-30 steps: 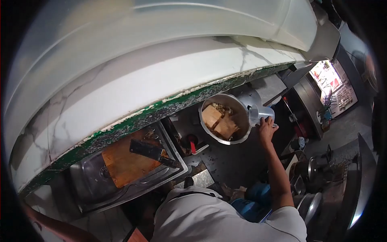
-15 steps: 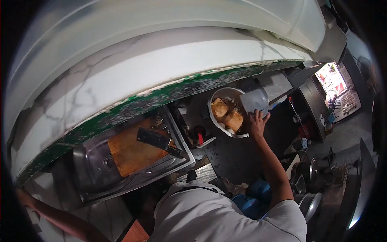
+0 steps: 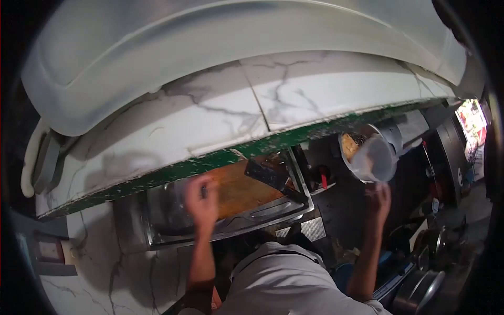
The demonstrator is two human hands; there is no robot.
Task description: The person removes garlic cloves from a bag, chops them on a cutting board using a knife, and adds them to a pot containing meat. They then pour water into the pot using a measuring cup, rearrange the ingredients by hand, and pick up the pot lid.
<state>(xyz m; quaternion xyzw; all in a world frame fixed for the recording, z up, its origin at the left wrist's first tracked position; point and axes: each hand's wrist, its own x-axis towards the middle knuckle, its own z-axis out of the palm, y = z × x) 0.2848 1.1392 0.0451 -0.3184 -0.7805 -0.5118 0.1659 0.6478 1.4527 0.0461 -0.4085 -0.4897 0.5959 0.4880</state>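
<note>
My right hand [image 3: 378,196] grips the rim of a clear plastic tub [image 3: 379,159], held tilted over the near side of a metal pot [image 3: 348,164]. Golden-brown chunks of food [image 3: 348,147] sit in dark liquid in the pot, partly hidden by the tub. My left hand [image 3: 201,202] is raised over the steel sink [image 3: 169,212], smeared by motion, so its fingers do not show clearly. Beside it, a wooden cutting board [image 3: 236,191] lies across the sink with a dark-bladed cleaver [image 3: 268,176] on top.
A marble-patterned ledge [image 3: 210,113] with a green edge runs across above the sink. On it stands a large translucent plastic bin [image 3: 220,47]. A red-handled item [image 3: 324,181] lies between sink and pot. Metal pots [image 3: 420,289] stand at the lower right.
My left hand has come from the far lower left to above the sink. My right hand has the tub, which has moved toward me and tilted. The view has shifted left.
</note>
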